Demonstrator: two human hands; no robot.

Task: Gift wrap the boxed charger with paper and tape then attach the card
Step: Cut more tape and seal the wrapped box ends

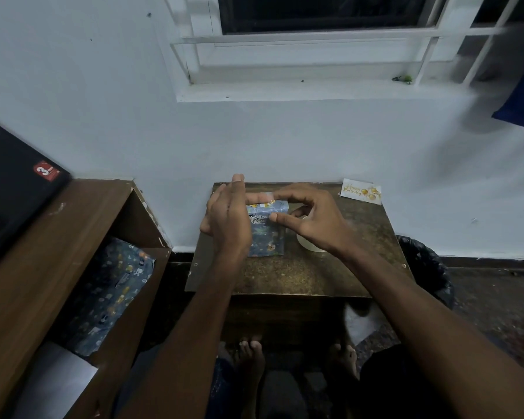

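A person's left hand (227, 216), fingers straight and together, presses flat against the left side of a small box wrapped in blue patterned paper (266, 229), while the right hand (310, 220) pinches a strip of clear tape (260, 197) between thumb and forefinger across the box's far top edge. The wrapped box stands near the middle of a small brown desk (315, 276), toward its far edge. A roll of tape (307, 244) lies just right of the box, partly hidden beneath the right wrist. A "Happy Birthday" card (361, 191) rests at the desk's far right corner, against the pale wall. On a wooden shelf unit (82, 225) to the left, spare blue wrapping paper (109, 294) lies folded.
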